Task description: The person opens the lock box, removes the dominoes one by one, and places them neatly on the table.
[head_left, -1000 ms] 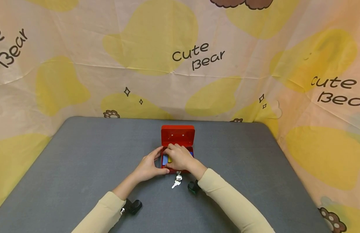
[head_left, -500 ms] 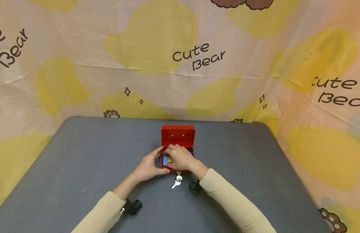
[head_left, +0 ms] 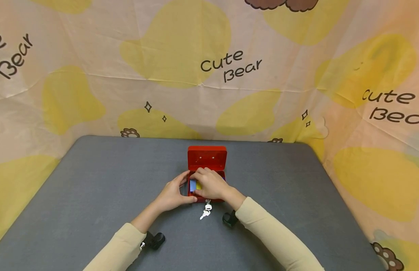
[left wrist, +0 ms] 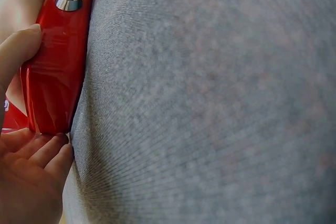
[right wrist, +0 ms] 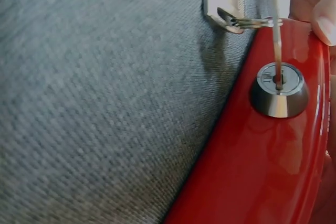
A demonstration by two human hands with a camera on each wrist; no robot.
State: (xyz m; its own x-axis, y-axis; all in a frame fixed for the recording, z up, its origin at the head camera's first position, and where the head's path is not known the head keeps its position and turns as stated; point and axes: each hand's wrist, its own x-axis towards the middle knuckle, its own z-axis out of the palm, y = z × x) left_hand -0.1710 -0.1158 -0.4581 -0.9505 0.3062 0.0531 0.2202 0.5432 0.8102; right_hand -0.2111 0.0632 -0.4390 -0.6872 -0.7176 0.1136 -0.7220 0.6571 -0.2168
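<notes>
Two hands (head_left: 170,194) (head_left: 211,183) at one red box (head_left: 207,158); two keys (head_left: 208,206) (head_left: 205,214).

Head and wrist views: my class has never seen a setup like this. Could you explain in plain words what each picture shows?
There is no machine here: a person works with two bare hands. The wide picture comes from a camera worn on the head, looking forward and down. The two close-ups come from wrist cameras, each watching its own hand's work.

On the grey table stands an open red cash box. One key is in its front lock; a ring joins it to a second key. The left hand grips the box's left end. The right hand reaches inside, beside a light-blue piece and a yellow piece; whether it holds anything is hidden.
</notes>
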